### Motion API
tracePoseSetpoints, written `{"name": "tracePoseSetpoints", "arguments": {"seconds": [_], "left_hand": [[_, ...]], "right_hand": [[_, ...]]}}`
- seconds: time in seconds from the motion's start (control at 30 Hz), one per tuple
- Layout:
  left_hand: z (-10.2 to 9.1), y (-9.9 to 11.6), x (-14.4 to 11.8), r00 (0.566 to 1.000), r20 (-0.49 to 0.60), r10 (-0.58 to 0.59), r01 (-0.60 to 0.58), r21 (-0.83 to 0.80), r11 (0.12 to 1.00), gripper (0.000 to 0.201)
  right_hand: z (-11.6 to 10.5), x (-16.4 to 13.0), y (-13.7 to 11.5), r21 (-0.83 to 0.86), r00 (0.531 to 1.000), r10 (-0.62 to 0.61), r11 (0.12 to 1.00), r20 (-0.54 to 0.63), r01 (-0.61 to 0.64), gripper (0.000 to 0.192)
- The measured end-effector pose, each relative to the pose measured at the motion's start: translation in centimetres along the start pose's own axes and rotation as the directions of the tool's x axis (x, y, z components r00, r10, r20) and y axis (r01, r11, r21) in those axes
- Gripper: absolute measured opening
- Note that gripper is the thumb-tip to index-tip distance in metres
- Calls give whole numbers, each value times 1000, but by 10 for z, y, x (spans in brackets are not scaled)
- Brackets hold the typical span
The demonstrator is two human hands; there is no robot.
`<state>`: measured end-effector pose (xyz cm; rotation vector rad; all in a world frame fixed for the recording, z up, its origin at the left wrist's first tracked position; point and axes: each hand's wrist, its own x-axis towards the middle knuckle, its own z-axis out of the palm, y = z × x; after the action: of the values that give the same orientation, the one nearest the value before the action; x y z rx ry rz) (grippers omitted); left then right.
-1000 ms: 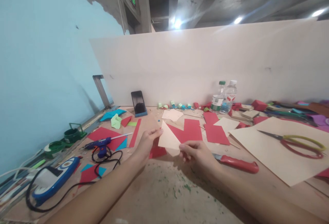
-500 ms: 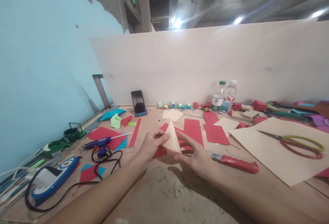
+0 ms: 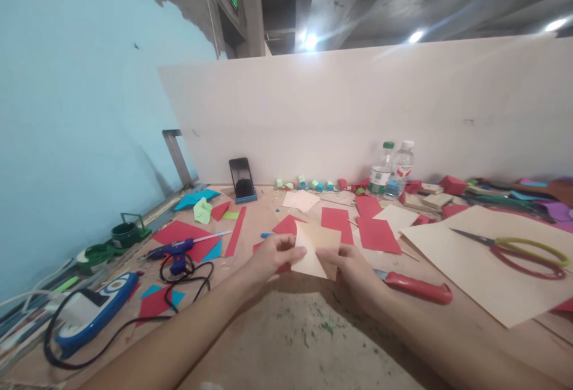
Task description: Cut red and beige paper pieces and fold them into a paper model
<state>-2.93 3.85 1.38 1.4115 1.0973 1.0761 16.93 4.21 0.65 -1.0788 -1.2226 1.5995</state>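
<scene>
A small cream sheet of paper point(image 3: 317, 261) is held up above the tabletop between both hands, with a crease running down its middle. My left hand point(image 3: 278, 255) pinches its left edge, thumb on the near face. At the opposite edge my right hand point(image 3: 351, 264) grips it the same way, thumb in front and fingers behind. Behind the paper lie red paper pieces point(image 3: 338, 220), partly covered by it. Beside my right hand rests a red-handled knife point(image 3: 418, 287), its blade mostly hidden by the hand.
On the left are a blue glue gun point(image 3: 176, 249) with a looping black cable and a power strip point(image 3: 98, 312). Scissors point(image 3: 523, 252) lie on a large cream sheet point(image 3: 487, 300) at right. Two bottles point(image 3: 379, 178) and a phone point(image 3: 242, 178) stand at the back.
The cream paper, folded to a narrow triangle before, is now opened out flatter. My right hand has closed from spread fingers onto its right edge.
</scene>
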Motion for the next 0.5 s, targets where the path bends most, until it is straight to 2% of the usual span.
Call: {"name": "tracePoseSetpoints", "arguments": {"seconds": [0.13, 0.23, 0.3, 0.33, 0.4, 0.43, 0.5], "left_hand": [[-1, -9, 1, 995, -60, 76, -66, 163, 984, 40], [-1, -11, 1, 971, -142, 192, -138, 323, 936, 21], [-1, -8, -2, 946, -140, 293, -213, 414, 885, 32], [-1, -7, -4, 933, -102, 345, -264, 457, 850, 35], [1, -4, -8, 892, 66, 447, -401, 571, 716, 23], [1, -3, -11, 859, 178, 479, -474, 630, 615, 17], [2, -3, -14, 786, 375, 491, -585, 708, 395, 19]], "right_hand": [[1, 0, -1, 71, 998, 57, 996, -1, -57, 37], [0, 1, -2, 91, 997, 78, 993, -9, -77, 37], [-1, 0, -3, 94, 997, 75, 993, -23, -73, 35], [-1, -1, -4, 93, 997, 70, 993, -35, -66, 33], [0, -2, -5, 91, 997, 55, 995, -61, -49, 27], [0, -3, -5, 92, 996, 48, 995, -70, -42, 24], [1, -3, -5, 97, 996, 38, 995, -76, -31, 20]]}}
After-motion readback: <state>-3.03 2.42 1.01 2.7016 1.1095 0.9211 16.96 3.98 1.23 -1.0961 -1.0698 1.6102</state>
